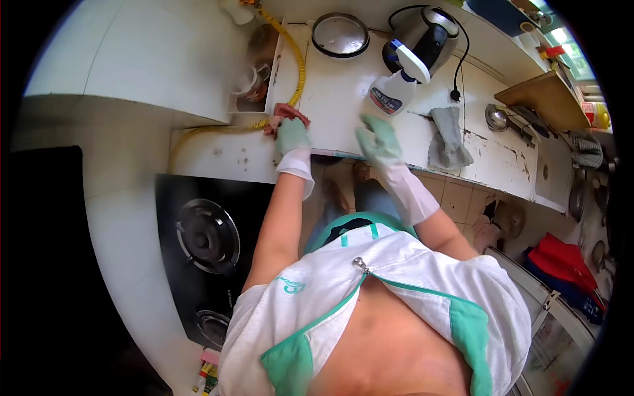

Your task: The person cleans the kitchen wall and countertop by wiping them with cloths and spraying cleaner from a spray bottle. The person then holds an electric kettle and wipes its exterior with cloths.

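Your pale-green-gloved left hand curls round a crumpled reddish-pink cloth, bunched seemingly for firm grip, near the worn white countertop front edge, beside the yellow corrugated hose; pale-green-gloved right hand half-open, empty.

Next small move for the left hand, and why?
I'd probably slide the cloth a little along the hose: the left hand already has it at the hose, while the right hand is near the bottle but holds nothing visible.
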### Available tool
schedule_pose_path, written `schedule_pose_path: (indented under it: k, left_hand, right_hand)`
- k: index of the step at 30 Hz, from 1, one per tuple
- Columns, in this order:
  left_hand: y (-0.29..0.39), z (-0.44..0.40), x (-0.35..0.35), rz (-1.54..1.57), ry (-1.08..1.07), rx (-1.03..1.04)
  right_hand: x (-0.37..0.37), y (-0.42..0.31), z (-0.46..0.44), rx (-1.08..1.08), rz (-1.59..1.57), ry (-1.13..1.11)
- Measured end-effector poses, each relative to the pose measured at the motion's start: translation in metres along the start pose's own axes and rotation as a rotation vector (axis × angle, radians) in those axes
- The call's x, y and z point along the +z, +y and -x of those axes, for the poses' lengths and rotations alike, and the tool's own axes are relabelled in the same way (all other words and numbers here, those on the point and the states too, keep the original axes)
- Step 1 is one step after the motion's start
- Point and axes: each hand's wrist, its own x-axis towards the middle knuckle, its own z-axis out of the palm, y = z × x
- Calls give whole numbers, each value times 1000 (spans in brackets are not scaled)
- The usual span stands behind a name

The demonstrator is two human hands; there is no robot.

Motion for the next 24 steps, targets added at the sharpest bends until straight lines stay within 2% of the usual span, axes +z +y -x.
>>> schedule_pose_path:
  k: [1, 2, 6, 8, 9, 10, 11, 12, 13, 15, 17, 18, 21, 22, 24]
  left_hand:
    - [-6, -9, 4, -2, -102, -35]
    - [-12, -19, 18, -32, -46, -17]
    - [32, -4, 35, 310, 251, 195]
    - [43, 7, 40, 467, 397, 310]
    - [45, 15, 20, 563, 268, 314]
    - [46, 27, -18, 659, 141, 314]
    - [42, 32, -40, 752, 13, 311]
    - [33, 31, -42, 859, 168, 207]
    - [14, 18, -48, 798, 124, 111]
    - [-12, 0, -45, 490, 334, 45]
    - [-15, -23, -38, 361, 182, 16]
    - [-13, -34, -37, 300, 107, 5]
    - [-10, -62, -39, 93, -159, -68]
    - [-9, -68, -41, 102, -156, -74]
    - [-3, -72, -55, 78, -200, -59]
  right_hand:
    - [13, -2, -9, -42, -28, -6]
    - [26, -1, -21, -89, -57, -18]
    - [40, -3, -57, -217, -137, -38]
    - [27, -12, -71, -230, -219, -260]
    - [20, -13, -78, -241, -252, -370]
    - [33, -1, -72, -347, -118, -263]
    - [35, -2, -72, -413, -46, -266]
    - [37, -3, -72, -482, 23, -266]
    - [41, -4, -74, -554, 93, -264]
    - [62, -5, -73, -550, 128, -348]
    - [81, -9, -65, -473, 246, -427]
    - [97, -4, -51, -592, 385, -235]
    - [123, 2, -32, -661, 339, -410]
    - [127, -1, -29, -678, 401, -569]
    - [149, 5, -27, -705, 338, -451]
